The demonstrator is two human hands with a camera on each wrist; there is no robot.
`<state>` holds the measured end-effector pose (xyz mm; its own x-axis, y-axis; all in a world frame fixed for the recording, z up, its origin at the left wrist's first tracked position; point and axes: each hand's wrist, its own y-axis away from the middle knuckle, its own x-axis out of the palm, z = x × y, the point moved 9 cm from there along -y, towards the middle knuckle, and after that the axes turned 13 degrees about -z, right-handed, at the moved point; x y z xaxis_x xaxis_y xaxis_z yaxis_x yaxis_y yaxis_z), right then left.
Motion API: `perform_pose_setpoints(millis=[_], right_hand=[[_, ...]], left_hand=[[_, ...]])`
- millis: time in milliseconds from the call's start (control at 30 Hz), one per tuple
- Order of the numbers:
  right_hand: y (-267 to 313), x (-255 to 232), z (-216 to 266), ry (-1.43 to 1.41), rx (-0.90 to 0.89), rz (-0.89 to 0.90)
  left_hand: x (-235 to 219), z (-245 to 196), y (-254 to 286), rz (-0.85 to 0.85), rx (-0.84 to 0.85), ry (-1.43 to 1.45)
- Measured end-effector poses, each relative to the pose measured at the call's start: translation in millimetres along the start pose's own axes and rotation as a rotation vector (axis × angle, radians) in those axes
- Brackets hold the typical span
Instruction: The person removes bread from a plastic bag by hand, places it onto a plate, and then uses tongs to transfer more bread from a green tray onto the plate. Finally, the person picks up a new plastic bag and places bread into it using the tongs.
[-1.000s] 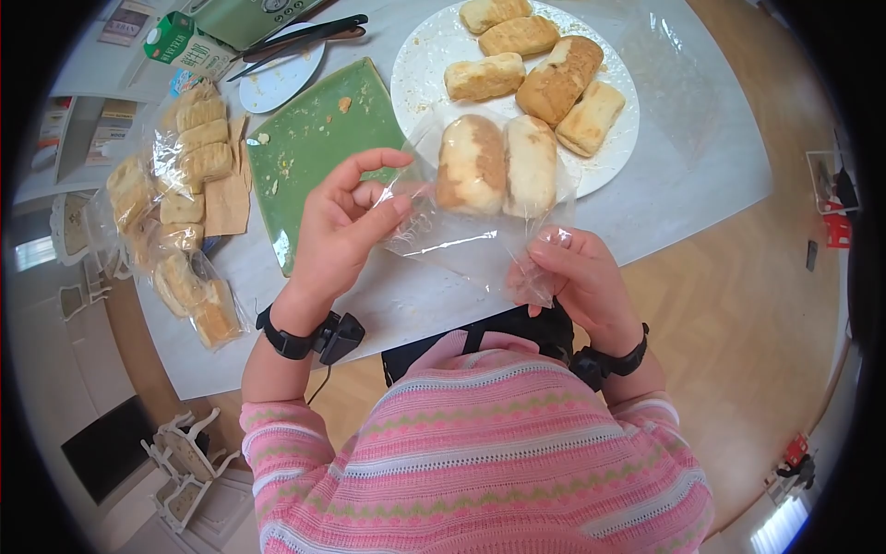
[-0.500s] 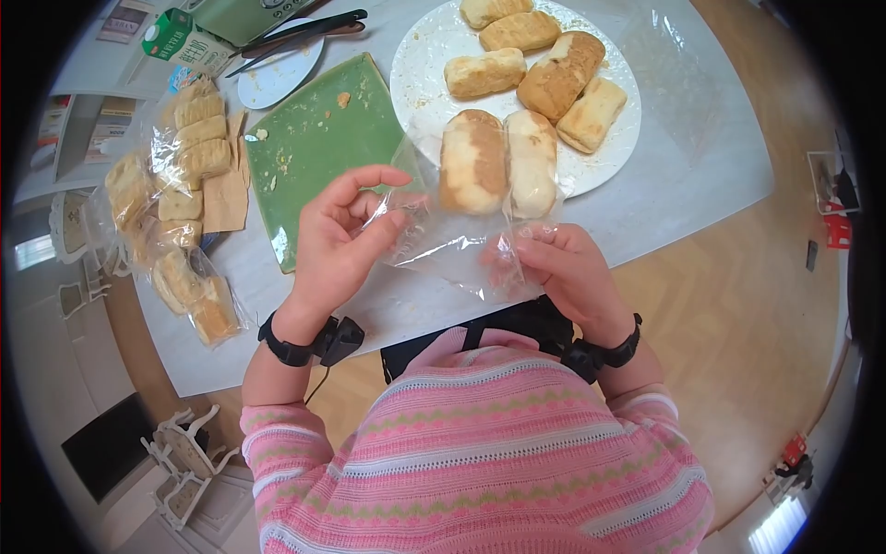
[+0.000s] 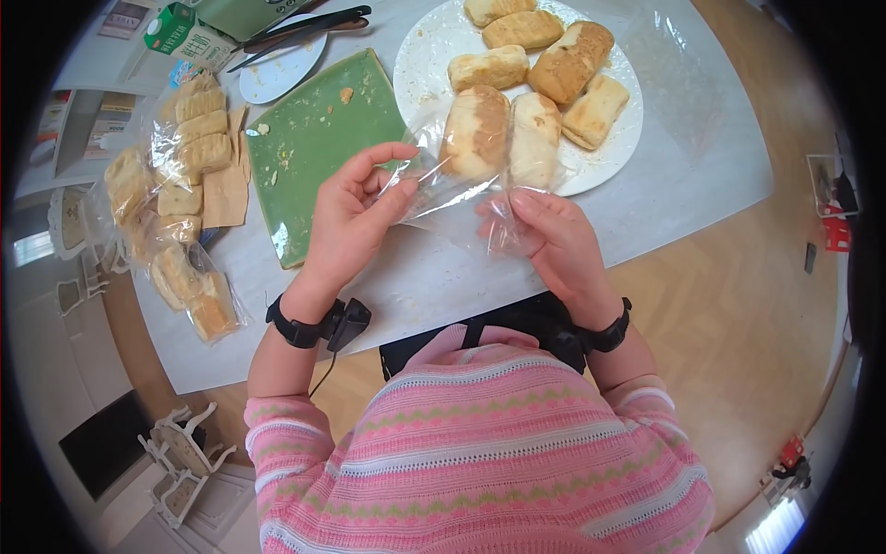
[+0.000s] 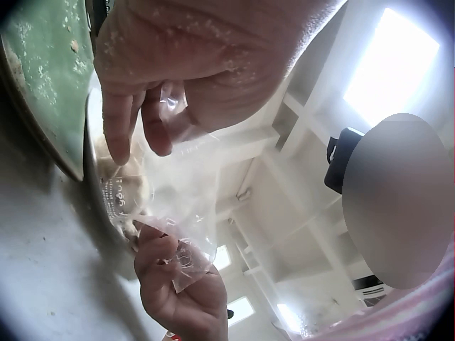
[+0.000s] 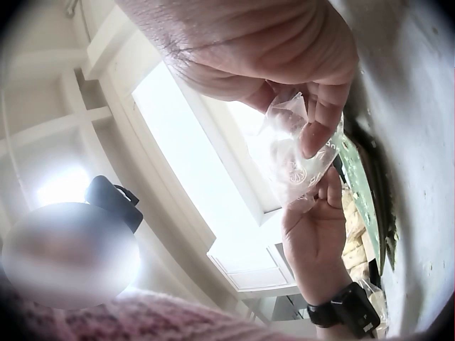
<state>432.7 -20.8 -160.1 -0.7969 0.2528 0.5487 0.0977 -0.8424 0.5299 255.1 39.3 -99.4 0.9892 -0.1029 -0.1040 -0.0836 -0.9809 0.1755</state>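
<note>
From where I stand, the clear, printed plastic bag (image 3: 452,205) has just shifted forward, taking its two breads along: an oblong golden-brown loaf (image 3: 476,129) and a narrower, paler loaf (image 3: 535,138). Side by side in the film, they now overlap the near rim of the round white plate (image 3: 420,76); I can't tell whether they touch it. The right hand (image 3: 556,242) has come up and inward, nearer the loaves, its thumb and fingers pinching the bag's near end. The left hand (image 3: 353,220) pinches the other side, beside the flat green tray (image 3: 323,162). To me, that leaves less loose film between hands and bread, so the bagging seems well along, though the bag looks unsealed.
</note>
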Motion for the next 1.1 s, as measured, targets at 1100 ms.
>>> perform_pose_setpoints(millis=[1100], right_hand=[[69.3, 53.3, 21.9, 0.384, -0.127, 0.499]], left_hand=[[-46.9, -63.9, 82.5, -0.19, 0.124, 0.039]])
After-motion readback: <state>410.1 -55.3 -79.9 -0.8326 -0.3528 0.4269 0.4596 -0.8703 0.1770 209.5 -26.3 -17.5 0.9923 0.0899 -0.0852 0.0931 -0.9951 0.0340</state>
